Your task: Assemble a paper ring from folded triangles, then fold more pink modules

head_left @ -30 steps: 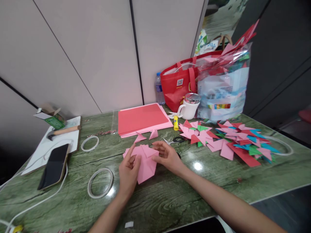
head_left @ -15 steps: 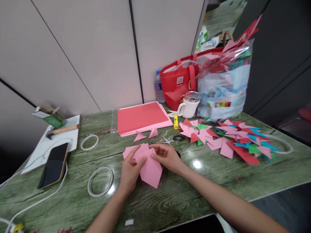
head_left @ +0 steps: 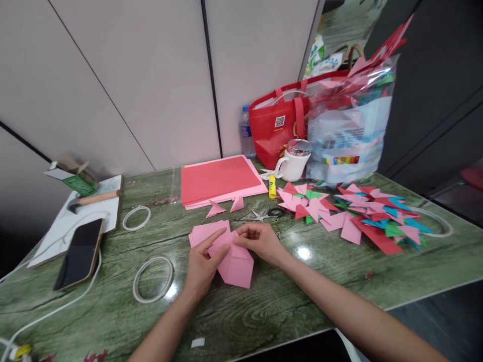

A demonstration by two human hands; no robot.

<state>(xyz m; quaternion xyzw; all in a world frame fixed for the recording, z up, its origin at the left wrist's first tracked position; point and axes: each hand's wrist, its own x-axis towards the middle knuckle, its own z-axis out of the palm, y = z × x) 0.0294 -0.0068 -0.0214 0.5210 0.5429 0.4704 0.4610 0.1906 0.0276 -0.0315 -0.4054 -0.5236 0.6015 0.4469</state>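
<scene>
A folded pink sheet of paper [head_left: 237, 269] is between my two hands, its pointed end toward me. My left hand [head_left: 206, 259] grips its left side, thumb and forefinger on the paper. With fingers pinched, my right hand [head_left: 258, 241] holds its upper right part. More pink paper [head_left: 204, 233] lies just beyond my left fingers. Past my hands are two small folded pink pieces [head_left: 216, 208] and a pair of scissors [head_left: 260, 216] with black handles.
Red and pink sheets [head_left: 222, 178] lie at the back, near a glue stick [head_left: 272, 187] and a white mug [head_left: 294, 166]. Folded colored pieces [head_left: 377, 208] pile up at right. Tape rings [head_left: 153, 280], a phone [head_left: 80, 254] and a hammer [head_left: 94, 199] are at left.
The pink paper's near end has swung slightly right and a crease now shows across it. My right fingers have closed in tighter on the paper. The view has shifted slightly.
</scene>
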